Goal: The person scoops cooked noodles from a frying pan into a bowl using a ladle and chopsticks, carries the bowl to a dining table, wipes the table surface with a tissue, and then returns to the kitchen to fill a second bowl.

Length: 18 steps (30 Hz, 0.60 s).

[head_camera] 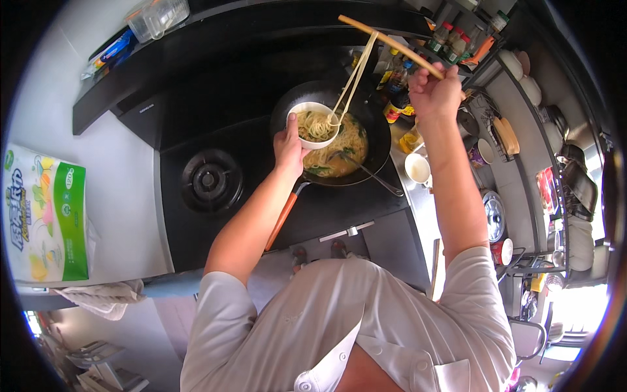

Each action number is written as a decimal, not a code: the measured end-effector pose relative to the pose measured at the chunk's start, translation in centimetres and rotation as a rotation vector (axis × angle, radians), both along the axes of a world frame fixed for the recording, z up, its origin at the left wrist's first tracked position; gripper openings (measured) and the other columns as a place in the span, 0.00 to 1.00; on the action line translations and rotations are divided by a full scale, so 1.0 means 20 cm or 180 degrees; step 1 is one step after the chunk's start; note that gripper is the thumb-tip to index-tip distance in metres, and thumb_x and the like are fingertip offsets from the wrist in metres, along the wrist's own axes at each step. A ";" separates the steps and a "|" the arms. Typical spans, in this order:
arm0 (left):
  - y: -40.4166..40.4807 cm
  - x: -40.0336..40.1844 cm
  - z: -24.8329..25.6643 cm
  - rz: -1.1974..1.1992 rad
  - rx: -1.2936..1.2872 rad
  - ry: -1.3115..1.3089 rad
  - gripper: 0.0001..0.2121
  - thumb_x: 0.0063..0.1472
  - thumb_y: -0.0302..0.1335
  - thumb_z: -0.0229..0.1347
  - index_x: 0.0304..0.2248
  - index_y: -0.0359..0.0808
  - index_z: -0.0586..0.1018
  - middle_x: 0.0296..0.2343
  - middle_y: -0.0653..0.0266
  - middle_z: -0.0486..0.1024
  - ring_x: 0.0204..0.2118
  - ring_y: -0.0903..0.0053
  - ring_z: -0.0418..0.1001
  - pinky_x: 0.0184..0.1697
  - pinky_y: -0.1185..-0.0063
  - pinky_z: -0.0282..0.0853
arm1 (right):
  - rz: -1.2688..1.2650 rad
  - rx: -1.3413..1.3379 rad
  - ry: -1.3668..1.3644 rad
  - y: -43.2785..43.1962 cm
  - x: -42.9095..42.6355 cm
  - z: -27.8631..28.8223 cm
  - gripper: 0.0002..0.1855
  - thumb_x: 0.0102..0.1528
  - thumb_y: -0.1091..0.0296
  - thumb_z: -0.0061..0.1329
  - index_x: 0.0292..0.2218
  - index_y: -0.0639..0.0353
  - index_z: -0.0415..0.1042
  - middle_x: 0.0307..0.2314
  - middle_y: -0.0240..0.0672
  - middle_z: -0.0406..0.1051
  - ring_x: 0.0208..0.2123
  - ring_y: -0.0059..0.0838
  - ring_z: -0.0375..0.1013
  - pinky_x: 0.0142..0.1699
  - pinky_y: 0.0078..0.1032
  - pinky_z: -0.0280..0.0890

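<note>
My left hand [290,151] grips a white bowl [304,106] by its side, thumb on the rim, above the left part of a dark wok [289,95]. Noodles with greens [316,126] lie in the bowl. Raised at the upper right, my right hand [436,93] is closed around wooden chopsticks [392,43]. Long noodle strands [356,73] hang from the chopsticks down to the bowl. More noodles in broth [350,157] fill the wok, where a metal ladle [374,176] leans with its handle over the rim.
A second gas burner [208,180] is to the left. The wok's orange handle [281,220] points towards me. Right of the stove stand a white cup [417,168] and sauce bottles [399,76]. The range hood [205,41] overhangs the back; a paper towel pack [46,215] sits far left.
</note>
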<state>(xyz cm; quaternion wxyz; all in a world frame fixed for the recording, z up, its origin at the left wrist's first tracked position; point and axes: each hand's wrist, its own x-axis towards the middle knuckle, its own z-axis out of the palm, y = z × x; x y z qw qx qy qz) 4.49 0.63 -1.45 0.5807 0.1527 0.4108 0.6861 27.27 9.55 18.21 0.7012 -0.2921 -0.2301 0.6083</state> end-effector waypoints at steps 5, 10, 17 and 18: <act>0.00 0.01 0.02 -0.0165 0.0080 -0.0002 0.29 0.66 0.48 0.51 0.48 0.25 0.70 0.45 0.50 0.75 0.47 0.65 0.76 0.52 0.62 0.73 | -0.0024 0.0341 -0.0228 0.06 -0.02 0.20 0.25 0.69 0.48 0.26 0.32 0.61 0.62 0.20 0.39 0.62 0.20 0.29 0.60 0.23 0.25 0.54; 0.01 0.01 0.03 -0.0151 0.0023 -0.0062 0.29 0.65 0.49 0.52 0.49 0.26 0.68 0.46 0.51 0.74 0.49 0.65 0.74 0.55 0.59 0.70 | 0.0058 0.0643 -0.0683 0.07 -0.06 0.28 0.29 0.68 0.46 0.29 0.30 0.63 0.67 0.20 0.39 0.64 0.20 0.29 0.63 0.24 0.22 0.58; -0.01 0.03 0.08 -0.0090 0.0081 -0.0126 0.32 0.63 0.50 0.54 0.50 0.27 0.64 0.47 0.51 0.72 0.50 0.63 0.74 0.55 0.56 0.69 | 0.0550 0.1242 -0.4687 -0.13 -0.30 0.04 0.39 0.62 0.31 0.35 0.27 0.65 0.74 0.18 0.36 0.71 0.24 0.28 0.72 0.33 0.28 0.66; -0.01 0.03 0.08 0.0003 -0.0002 -0.0118 0.28 0.64 0.50 0.53 0.46 0.27 0.69 0.43 0.52 0.75 0.46 0.67 0.76 0.50 0.62 0.74 | 0.0711 0.1537 -0.5034 -0.16 -0.35 0.04 0.38 0.63 0.32 0.34 0.26 0.64 0.72 0.19 0.33 0.70 0.25 0.25 0.70 0.34 0.25 0.65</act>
